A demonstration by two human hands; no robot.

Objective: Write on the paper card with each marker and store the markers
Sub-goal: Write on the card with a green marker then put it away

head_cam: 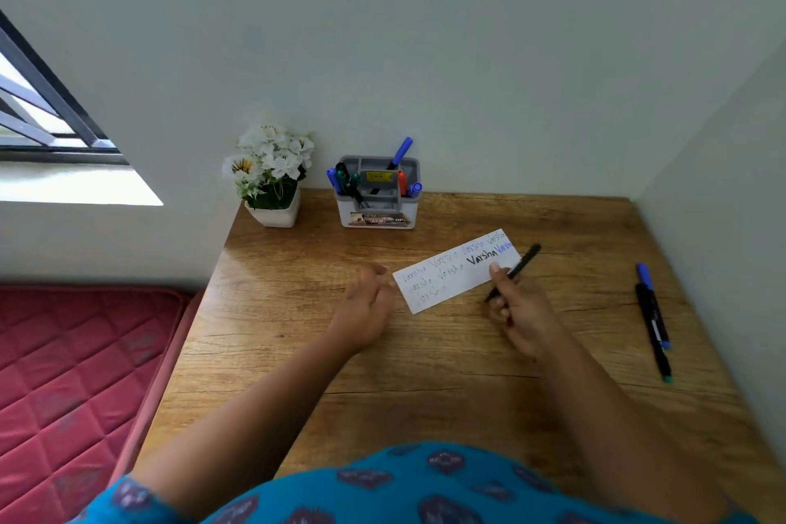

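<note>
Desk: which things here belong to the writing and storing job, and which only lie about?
Job things:
- card, left hand beside it
- black marker, held in the right hand
- two markers on the desk's right side
- holder with stored markers

Only lying about:
- flower pot
- red mattress

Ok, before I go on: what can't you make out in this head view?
- Tip of the black marker: hidden under the right hand; capped or not, cannot tell.
- Faint words on the paper card: too pale and small to read surely.
- Lower parts of the markers in the organizer: hidden by its walls.
- Two markers at the desk's right: they overlap, so their caps are unclear.
- Left hand: blurred fingertips; touching the card or not is unclear.
</note>
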